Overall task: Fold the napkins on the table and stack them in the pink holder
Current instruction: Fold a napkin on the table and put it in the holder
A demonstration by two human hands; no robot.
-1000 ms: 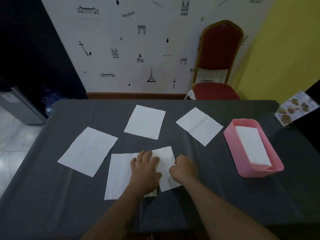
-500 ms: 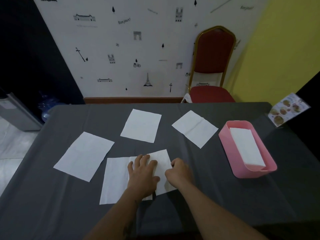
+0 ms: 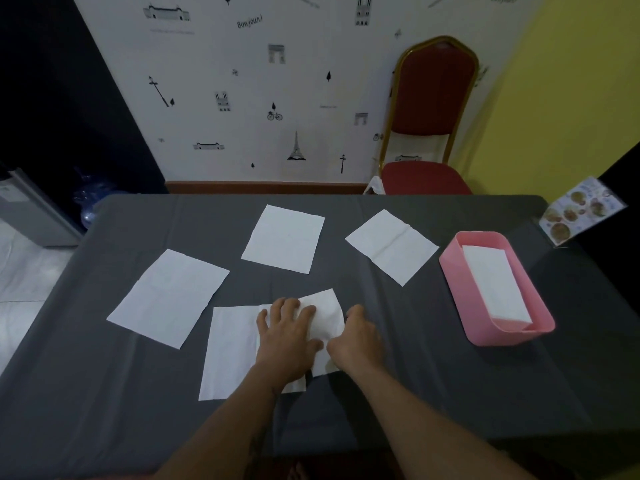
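Note:
Several white napkins lie on the dark grey table (image 3: 433, 393). My left hand (image 3: 289, 337) presses flat, fingers spread, on a partly folded napkin (image 3: 325, 313) near the front. This napkin overlaps a flat napkin (image 3: 228, 351) beneath it. My right hand (image 3: 356, 341) is curled at the folded napkin's right edge, pinching it. Three more flat napkins lie at the left (image 3: 166, 299), back centre (image 3: 284, 239) and back right (image 3: 391, 245). At the right stands the pink holder (image 3: 457, 289), with a folded napkin (image 3: 495, 282) inside.
A red chair with a gold frame (image 3: 429, 126) stands beyond the table's far edge. A menu card (image 3: 581, 209) leans at the far right corner. Off the left side, a blue water bottle (image 3: 90, 199) and a grey appliance (image 3: 31, 209) sit on the floor.
Both hands stay on the same napkin, hardly shifting. The view has drifted slightly as my head moved.

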